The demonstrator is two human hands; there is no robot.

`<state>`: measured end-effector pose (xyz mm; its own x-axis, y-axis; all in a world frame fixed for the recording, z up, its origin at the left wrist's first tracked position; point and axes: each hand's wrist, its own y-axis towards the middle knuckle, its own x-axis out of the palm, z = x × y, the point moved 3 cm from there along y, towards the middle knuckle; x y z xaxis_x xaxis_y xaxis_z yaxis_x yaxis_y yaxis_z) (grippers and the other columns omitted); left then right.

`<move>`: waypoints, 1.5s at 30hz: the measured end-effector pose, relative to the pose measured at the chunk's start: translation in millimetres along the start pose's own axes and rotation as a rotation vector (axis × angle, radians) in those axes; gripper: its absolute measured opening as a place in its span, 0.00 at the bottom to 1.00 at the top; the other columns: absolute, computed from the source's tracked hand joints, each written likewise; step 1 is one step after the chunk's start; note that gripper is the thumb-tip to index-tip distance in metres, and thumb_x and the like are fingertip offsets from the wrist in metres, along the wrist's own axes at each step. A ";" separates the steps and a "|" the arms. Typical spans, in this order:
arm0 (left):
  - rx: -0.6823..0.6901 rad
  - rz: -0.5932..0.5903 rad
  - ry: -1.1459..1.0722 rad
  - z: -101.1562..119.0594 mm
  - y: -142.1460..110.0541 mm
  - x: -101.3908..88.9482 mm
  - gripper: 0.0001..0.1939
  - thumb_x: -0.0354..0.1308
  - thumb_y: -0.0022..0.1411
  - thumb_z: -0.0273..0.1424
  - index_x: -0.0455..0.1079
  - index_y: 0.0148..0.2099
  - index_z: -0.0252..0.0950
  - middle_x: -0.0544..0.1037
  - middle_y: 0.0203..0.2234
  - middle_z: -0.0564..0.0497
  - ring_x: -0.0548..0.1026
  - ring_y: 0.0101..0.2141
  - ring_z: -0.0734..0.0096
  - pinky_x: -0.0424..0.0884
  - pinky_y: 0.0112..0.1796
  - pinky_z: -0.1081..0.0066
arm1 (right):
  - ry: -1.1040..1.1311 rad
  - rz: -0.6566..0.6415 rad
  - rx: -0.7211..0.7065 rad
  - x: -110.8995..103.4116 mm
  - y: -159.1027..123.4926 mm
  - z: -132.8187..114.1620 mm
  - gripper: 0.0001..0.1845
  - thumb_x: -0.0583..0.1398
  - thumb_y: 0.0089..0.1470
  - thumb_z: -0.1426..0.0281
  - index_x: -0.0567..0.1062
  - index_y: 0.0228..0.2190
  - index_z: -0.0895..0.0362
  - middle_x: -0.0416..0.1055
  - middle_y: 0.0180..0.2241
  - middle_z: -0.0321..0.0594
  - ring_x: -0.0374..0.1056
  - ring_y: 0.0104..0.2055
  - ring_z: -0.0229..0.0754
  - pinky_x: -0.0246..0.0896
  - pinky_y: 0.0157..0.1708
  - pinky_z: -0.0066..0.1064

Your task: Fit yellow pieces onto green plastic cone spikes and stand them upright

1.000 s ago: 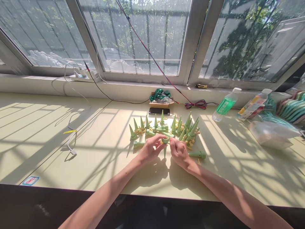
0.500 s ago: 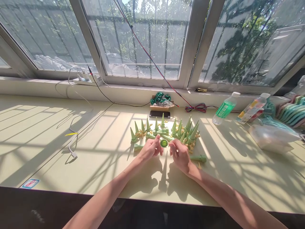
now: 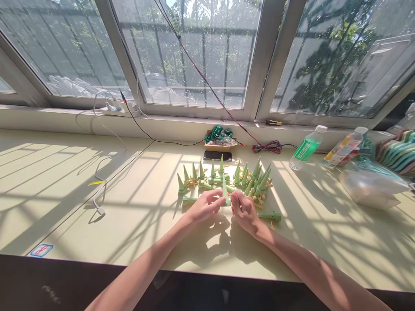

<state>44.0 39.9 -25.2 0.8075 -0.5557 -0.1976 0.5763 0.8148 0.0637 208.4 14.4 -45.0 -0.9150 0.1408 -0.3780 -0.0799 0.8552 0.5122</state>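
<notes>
A pale green cone [image 3: 224, 188] points upward between my hands, a little above the table. My left hand [image 3: 207, 206] pinches its base from the left, thumb and forefinger near the rim. My right hand [image 3: 244, 209] is closed at the base's right side; whatever its fingertips hold is hidden. Beyond the hands, several more green cones [image 3: 262, 181] stand or lean together, with small yellow pieces [image 3: 259, 199] scattered among them. Green tubes lie about: one [image 3: 189, 201] left of my left hand, another [image 3: 270, 215] to the right of my right hand.
A black phone [image 3: 217, 155] lies behind the cones, before a small box holding green ribbon [image 3: 218, 133]. Two bottles, one with a green label [image 3: 306, 149], and a plastic bag [image 3: 369, 188] are at the right. A white cable [image 3: 100, 203] crosses the left side.
The green cone has turned from its open base facing me to tip upward. My left fingers have shifted to its base, while my right hand stays close beside it.
</notes>
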 end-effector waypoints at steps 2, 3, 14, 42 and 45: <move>0.089 0.032 0.114 2.9 -0.7 0.6 0.18 0.58 0.67 0.45 0.73 0.46 0.34 0.73 0.31 0.50 0.69 0.26 0.76 0.66 0.25 0.76 | -0.045 0.008 0.001 -0.7 0.1 -0.2 0.22 0.49 0.70 0.60 0.65 0.25 0.54 0.59 0.19 0.32 0.54 0.20 0.37 0.52 0.22 0.31; 0.139 0.042 0.165 4.6 -1.1 1.2 0.17 0.57 0.67 0.43 0.73 0.47 0.34 0.74 0.36 0.48 0.70 0.29 0.74 0.68 0.26 0.76 | -0.064 0.011 -0.009 -0.8 0.2 -0.9 0.21 0.49 0.70 0.60 0.68 0.27 0.54 0.61 0.20 0.33 0.55 0.20 0.38 0.53 0.22 0.32; 0.335 0.163 0.347 3.1 1.3 1.5 0.14 0.57 0.69 0.36 0.74 0.55 0.40 0.75 0.46 0.44 0.72 0.30 0.76 0.73 0.28 0.76 | -0.150 0.150 -0.094 -0.9 0.4 -3.6 0.21 0.48 0.71 0.62 0.69 0.27 0.55 0.60 0.18 0.30 0.54 0.18 0.34 0.50 0.20 0.28; 0.239 0.160 0.124 1.8 2.0 -0.2 0.18 0.65 0.62 0.42 0.77 0.47 0.33 0.75 0.37 0.46 0.69 0.29 0.76 0.70 0.27 0.77 | -0.120 0.128 -0.124 -1.8 0.8 -11.8 0.25 0.46 0.71 0.60 0.60 0.22 0.54 0.55 0.16 0.30 0.48 0.17 0.34 0.44 0.19 0.30; 0.240 0.183 0.128 1.3 3.1 0.3 0.18 0.65 0.62 0.42 0.77 0.47 0.33 0.76 0.38 0.46 0.69 0.28 0.76 0.69 0.26 0.77 | -0.133 0.142 -0.099 -2.6 1.6 -10.7 0.25 0.46 0.71 0.59 0.62 0.22 0.54 0.57 0.16 0.31 0.51 0.17 0.34 0.47 0.19 0.29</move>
<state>46.1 42.1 -23.8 0.8869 -0.3659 -0.2821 0.4485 0.8283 0.3357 206.4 10.1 -34.9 -0.8602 0.3270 -0.3914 0.0019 0.7694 0.6387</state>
